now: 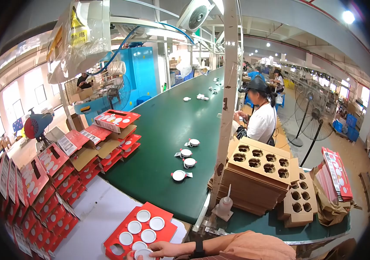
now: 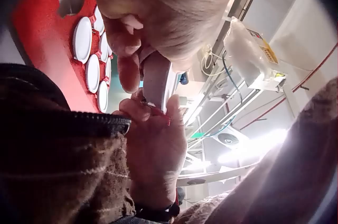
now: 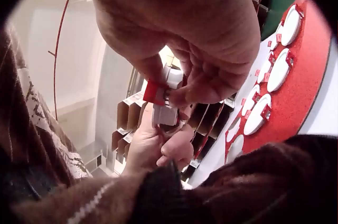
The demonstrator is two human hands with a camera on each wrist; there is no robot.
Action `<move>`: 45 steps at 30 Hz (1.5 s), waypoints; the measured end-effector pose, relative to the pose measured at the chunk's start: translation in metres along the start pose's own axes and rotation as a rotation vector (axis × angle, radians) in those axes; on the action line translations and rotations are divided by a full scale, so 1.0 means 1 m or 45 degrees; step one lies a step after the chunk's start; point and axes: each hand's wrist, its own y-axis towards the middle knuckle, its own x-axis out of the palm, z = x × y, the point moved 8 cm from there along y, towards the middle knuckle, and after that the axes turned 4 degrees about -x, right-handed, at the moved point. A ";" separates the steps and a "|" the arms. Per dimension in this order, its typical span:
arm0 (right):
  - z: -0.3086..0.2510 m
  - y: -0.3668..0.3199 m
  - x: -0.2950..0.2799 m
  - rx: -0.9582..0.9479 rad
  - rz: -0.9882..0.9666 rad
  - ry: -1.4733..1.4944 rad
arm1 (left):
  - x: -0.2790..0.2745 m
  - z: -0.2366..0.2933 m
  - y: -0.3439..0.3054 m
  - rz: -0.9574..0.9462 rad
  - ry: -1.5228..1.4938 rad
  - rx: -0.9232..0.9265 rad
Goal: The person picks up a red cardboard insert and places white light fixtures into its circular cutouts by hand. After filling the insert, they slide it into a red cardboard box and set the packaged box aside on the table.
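Both hands hold a small white round lidded container [image 1: 144, 254] at the front of the head view, over the lower edge of a red sheet. In the right wrist view my right hand [image 3: 185, 28] pinches the container beside a red clip tab [image 3: 154, 93]. My left hand [image 2: 169, 12] curls its fingers round the same container in the left wrist view. The red sheet [image 1: 164, 211] carries several similar white round containers [image 1: 149, 235] set in two rows. One round cutout [image 1: 116, 249] shows at its lower left.
Stacked red printed boxes [image 1: 37, 175] fill the left. A green conveyor belt [image 1: 163, 121] runs away ahead, with several white containers [image 1: 179, 175] on it. Cardboard inserts with round holes [image 1: 258, 173] and a white squeeze bottle [image 1: 225, 205] stand right. A person in white [image 1: 259, 119] works beyond.
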 end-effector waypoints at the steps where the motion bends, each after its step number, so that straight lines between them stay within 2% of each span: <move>1: 0.004 0.000 0.001 0.031 -0.004 0.054 | -0.002 0.022 -0.004 0.068 0.128 0.165; 2: 0.008 0.001 0.001 0.036 -0.005 0.054 | -0.003 0.041 -0.010 0.137 0.256 0.331; 3: 0.011 0.002 0.001 0.048 -0.016 0.074 | -0.003 0.044 -0.011 0.136 0.254 0.328; 5: 0.017 0.003 0.001 0.064 -0.028 0.095 | 0.000 0.024 -0.010 0.009 0.045 -0.089; 6: 0.013 0.001 0.001 0.070 -0.027 0.120 | -0.001 0.029 -0.013 0.012 0.043 -0.091; 8: 0.013 0.003 -0.002 0.074 -0.034 0.133 | -0.002 0.073 -0.022 0.102 0.273 0.403; 9: 0.014 0.004 -0.002 0.059 -0.058 0.137 | -0.003 0.077 -0.022 0.109 0.271 0.404; 11: 0.017 0.006 0.000 0.047 -0.081 0.145 | -0.003 0.070 -0.021 0.046 0.171 0.211; 14: 0.018 0.005 0.004 0.065 -0.100 0.223 | -0.005 0.057 -0.019 0.114 0.187 0.168; 17: 0.014 0.005 0.005 0.066 -0.103 0.188 | -0.006 0.051 -0.020 0.137 0.206 0.207; 21: 0.017 0.005 0.006 0.103 -0.114 0.201 | -0.004 0.072 -0.025 0.102 0.197 0.240; 24: 0.013 0.004 0.006 0.116 -0.097 0.169 | -0.002 0.074 -0.025 0.069 0.103 0.184; 30: 0.023 0.005 0.008 0.129 -0.131 0.089 | -0.004 0.065 -0.028 0.082 0.206 0.048; 32: 0.021 0.005 0.008 0.122 -0.113 0.097 | -0.001 0.059 -0.025 0.018 0.097 0.003; 36: 0.023 0.005 0.006 0.118 -0.081 0.081 | -0.002 0.072 -0.029 0.085 0.059 0.108; 41: 0.028 0.007 0.009 0.141 -0.132 0.097 | -0.003 0.064 -0.030 0.079 0.135 0.052; 43: 0.013 0.003 0.009 0.120 -0.089 0.215 | -0.002 0.069 -0.033 0.086 0.135 0.008; 44: 0.011 0.003 0.006 0.122 -0.090 0.218 | -0.002 0.072 -0.032 0.096 0.135 -0.036; 45: 0.012 0.004 0.002 0.127 -0.078 0.119 | 0.001 0.080 -0.030 0.076 0.138 0.017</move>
